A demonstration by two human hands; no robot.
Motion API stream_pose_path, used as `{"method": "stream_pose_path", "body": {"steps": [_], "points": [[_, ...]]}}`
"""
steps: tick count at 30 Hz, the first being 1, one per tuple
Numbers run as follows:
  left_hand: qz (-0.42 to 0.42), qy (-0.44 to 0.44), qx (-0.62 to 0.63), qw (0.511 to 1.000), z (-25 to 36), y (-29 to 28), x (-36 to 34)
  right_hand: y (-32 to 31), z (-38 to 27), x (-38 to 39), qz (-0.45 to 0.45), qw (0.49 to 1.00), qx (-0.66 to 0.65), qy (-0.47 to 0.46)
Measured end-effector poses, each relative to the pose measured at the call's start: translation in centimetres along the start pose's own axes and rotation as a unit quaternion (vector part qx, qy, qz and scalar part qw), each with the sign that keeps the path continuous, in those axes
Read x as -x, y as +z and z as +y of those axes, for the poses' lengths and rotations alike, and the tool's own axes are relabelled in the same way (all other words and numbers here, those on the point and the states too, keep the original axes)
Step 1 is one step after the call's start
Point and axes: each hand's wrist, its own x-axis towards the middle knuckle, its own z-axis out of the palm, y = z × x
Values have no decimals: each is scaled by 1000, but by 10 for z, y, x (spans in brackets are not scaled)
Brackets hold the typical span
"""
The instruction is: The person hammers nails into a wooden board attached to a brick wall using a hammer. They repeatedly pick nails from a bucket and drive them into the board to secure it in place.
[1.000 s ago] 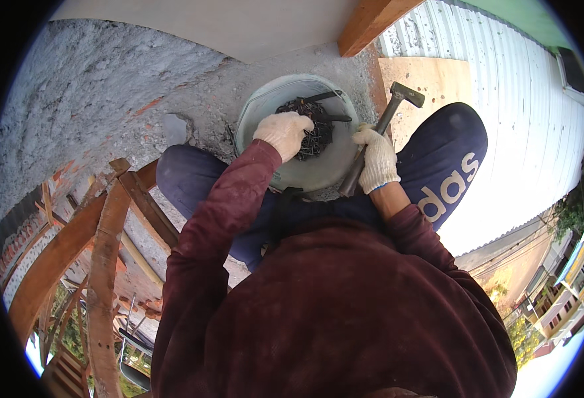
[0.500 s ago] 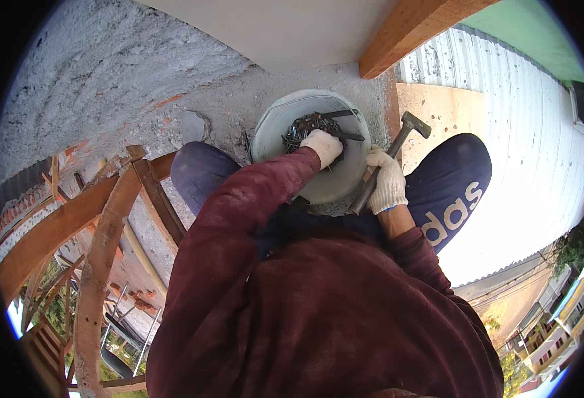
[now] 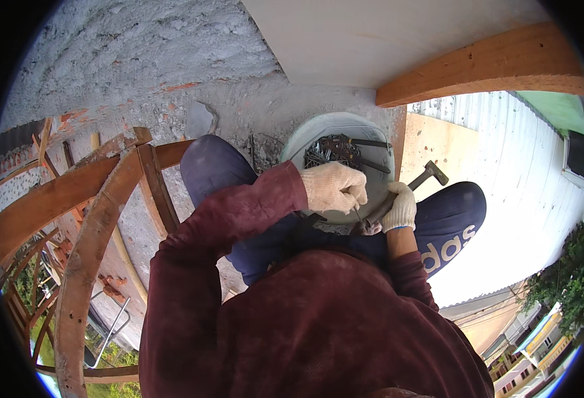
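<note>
My left hand [image 3: 337, 187], in a whitish work glove, is held over the near part of a pale bucket [image 3: 346, 123]. Its fingers are pinched, and a thin nail [image 3: 357, 215] pokes out below them, mostly hidden. In my gloved right hand [image 3: 400, 209] is the handle of a hammer [image 3: 435, 174], gripped beside the bucket's right side with the metal head pointing away to the right. A pile of loose nails [image 3: 325, 151] lies inside the bucket. Two dark tool handles [image 3: 373, 143] rest on it and reach toward the right wall.
My knees [image 3: 215, 166] are bent on both sides of the bucket. Curved wooden beams [image 3: 99, 245] stand at the left. A timber beam [image 3: 484, 63] and a pale board [image 3: 398, 40] hang over the far side. Corrugated metal sheeting [image 3: 504, 152] spreads at the right.
My left hand has come up out of the nail pile toward me, now pinching a nail. The right hand still grips the hammer. The view has shifted, so the bucket sits lower and further right.
</note>
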Motion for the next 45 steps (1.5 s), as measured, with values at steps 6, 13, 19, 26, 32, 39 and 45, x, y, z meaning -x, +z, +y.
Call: {"method": "stream_pose_path", "body": {"steps": [6, 13, 19, 26, 32, 39, 45], "points": [[64, 69, 215, 972, 18, -18, 16, -13, 3, -4, -2, 993, 94, -71], [281, 161, 322, 890, 22, -73, 36, 32, 1, 95, -46, 843, 193, -500], [320, 141, 266, 898, 8, -108, 45, 119, -32, 127, -204, 808, 243, -497], [437, 70, 332, 833, -45, -127, 50, 152, -61, 68, -278, 651, 457, -538], [430, 91, 413, 798, -72, -137, 20, 148, -42, 64, -224, 604, 649, -405], [388, 123, 341, 848, -52, -136, 8, 122, -67, 72, -375, 761, 423, -319], [340, 164, 334, 864, -37, -134, 15, 169, -100, 95, -281, 728, 462, -421]]}}
